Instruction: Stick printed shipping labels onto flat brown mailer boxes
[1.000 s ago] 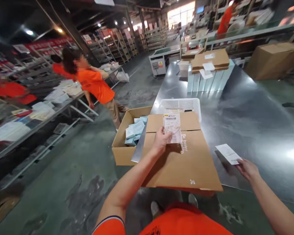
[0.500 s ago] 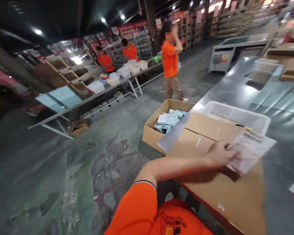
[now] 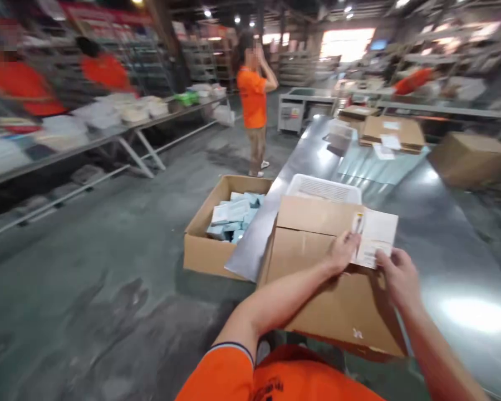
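White papers with print point(image 3: 373, 239) are held above a flattened cardboard box point(image 3: 317, 250) at the edge of a metal table. My left hand point(image 3: 343, 252) is closed on their left edge. The lower right part of the papers is pinched by my right hand point(image 3: 396, 273), thumb on top. Behind the cardboard stands a white plastic basket point(image 3: 329, 189), partly covered by it.
Left of the metal table point(image 3: 451, 245) is an open carton point(image 3: 209, 253) of light blue boxes point(image 3: 231, 214). Stacked cardboard point(image 3: 392, 132) lies farther back. A person in orange point(image 3: 253, 100) stands beyond; others are by a long table at left.
My view has swung to the right. My right hand, earlier barely at the right edge, now grips the papers too. The person ahead shows farther left in view.
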{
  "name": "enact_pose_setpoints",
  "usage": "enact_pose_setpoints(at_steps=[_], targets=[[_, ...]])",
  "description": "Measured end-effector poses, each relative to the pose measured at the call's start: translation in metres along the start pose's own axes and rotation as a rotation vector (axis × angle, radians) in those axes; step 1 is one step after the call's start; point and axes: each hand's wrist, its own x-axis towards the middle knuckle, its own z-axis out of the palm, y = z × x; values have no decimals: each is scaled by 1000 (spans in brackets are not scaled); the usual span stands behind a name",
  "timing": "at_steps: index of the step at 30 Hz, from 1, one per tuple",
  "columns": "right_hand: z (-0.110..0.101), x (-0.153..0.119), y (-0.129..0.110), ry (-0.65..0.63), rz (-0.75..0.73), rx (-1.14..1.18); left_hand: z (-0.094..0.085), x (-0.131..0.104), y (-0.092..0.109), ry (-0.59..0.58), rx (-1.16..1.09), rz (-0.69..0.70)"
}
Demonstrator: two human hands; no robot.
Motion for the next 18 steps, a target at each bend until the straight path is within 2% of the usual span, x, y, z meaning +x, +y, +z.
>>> enact_pose_setpoints(at_steps=[3,9,15,18], targets=[[-3,-6,2,2,-32,126,8,-9,12,12,43,5],[-9,-16,9,23,-58,117,18,-21,19,1,47,-77],[-33,-1,24,156,44,467,12,-18,16,32,51,-49],[-45,0,23,66,-12,404,9,-15,12,22,77,-20]])
